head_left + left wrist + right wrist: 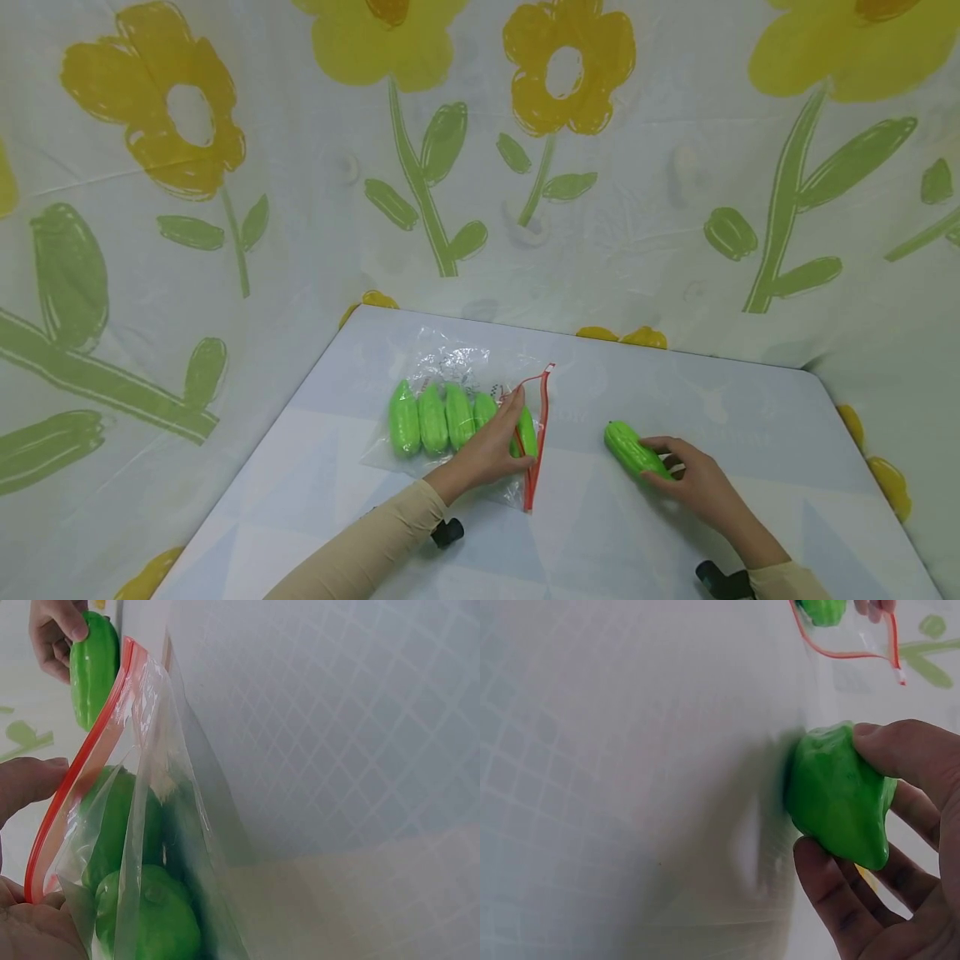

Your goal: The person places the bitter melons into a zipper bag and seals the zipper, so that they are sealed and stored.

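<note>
Right now, thumb and fingers of the right hand (701, 483) curled round a green gourd (633, 450), thumb on its upper side, fingertips under its near end. Gourd lying on the desk (750, 400), right of centre, far end aimed toward the back-left corner, near end hidden in the palm. Seen from the right wrist, same grip up close: thumb (907, 750) over the top, fingers below, gourd pressed against the desk surface.

Over at the left hand (491, 450), fingertips pinching the upper lip of the bag (450, 367) at its red zip strip (542, 417), mouth held agape and facing right, toward the gourd. Left-wrist view: thumb (34, 784) against the red strip, palm beneath the lower lip, plastic lifted clear of the desk. Exact curl of the other fingers not plain to see.

Inside the bag, a row of green gourds (435, 421) side by side, long axes running from near edge to far edge, one more partly hidden behind the left fingers near the mouth. Bag lying left of centre, its closed end toward the left edge. Loose gourd and bag mouth near each other, not touching.

Around the desk, a pale cloth (675, 167) printed with yellow flowers and green leaves, hung behind and at both sides.
</note>
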`<control>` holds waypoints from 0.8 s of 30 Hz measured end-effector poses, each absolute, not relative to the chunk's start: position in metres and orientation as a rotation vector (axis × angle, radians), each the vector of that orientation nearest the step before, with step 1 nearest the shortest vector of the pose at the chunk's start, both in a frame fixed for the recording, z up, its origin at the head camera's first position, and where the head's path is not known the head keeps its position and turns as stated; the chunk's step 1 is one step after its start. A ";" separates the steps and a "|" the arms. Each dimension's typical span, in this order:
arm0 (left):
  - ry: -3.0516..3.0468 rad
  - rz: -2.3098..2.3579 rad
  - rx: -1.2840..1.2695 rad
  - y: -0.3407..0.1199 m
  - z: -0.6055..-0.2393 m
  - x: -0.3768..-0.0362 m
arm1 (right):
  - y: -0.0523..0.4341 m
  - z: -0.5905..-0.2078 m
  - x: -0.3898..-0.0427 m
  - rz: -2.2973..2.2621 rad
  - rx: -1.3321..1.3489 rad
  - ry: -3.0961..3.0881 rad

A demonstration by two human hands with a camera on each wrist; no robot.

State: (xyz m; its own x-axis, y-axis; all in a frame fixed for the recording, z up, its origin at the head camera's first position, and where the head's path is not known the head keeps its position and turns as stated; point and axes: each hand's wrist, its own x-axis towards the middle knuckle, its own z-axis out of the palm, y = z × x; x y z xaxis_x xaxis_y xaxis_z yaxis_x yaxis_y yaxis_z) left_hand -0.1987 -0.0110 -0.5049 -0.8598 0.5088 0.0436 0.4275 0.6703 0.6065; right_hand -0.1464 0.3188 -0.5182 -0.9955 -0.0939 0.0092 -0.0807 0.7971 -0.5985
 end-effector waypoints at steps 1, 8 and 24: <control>2.750 0.951 0.775 -0.011 -0.505 -0.199 | 0.319 -0.518 -0.146 -0.988 -0.144 2.959; 2.743 0.963 0.773 -0.012 -0.506 -0.199 | 0.318 -0.518 -0.144 -1.012 -0.157 2.952; 2.753 0.939 0.779 -0.012 -0.505 -0.199 | 0.311 -0.512 -0.142 -0.982 -0.141 2.962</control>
